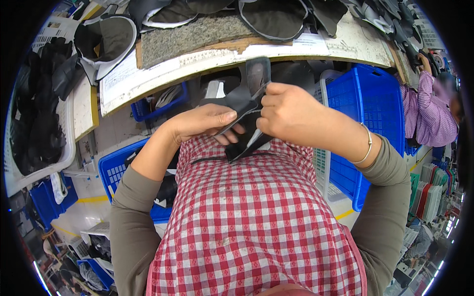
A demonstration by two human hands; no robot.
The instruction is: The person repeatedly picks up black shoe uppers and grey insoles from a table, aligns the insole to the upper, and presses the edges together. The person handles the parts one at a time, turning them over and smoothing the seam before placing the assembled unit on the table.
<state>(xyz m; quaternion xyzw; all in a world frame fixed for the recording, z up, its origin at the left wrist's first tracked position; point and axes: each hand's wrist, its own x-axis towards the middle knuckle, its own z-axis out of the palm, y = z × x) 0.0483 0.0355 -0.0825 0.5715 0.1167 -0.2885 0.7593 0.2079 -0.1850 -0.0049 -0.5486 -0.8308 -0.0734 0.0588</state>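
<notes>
A black shoe upper (240,100) is held in front of my apron, just below the table's near edge. My left hand (205,121) grips it from the left, thumb on top and fingers curled beneath. My right hand (291,109) is closed, with its fingertips pinching the upper's right edge. A dark, glossy tongue-like flap (257,74) sticks up between the hands. The upper's lower end hangs in a dark point against the apron. What lies under the right fingers is hidden.
Ahead, the white table (197,61) bears a grey felt-like board (182,42) and several dark uppers (274,17). Blue crates (380,98) stand right and lower left. A pale basket (69,143) of black pieces is at left. A co-worker in a checked purple shirt (434,116) is at far right.
</notes>
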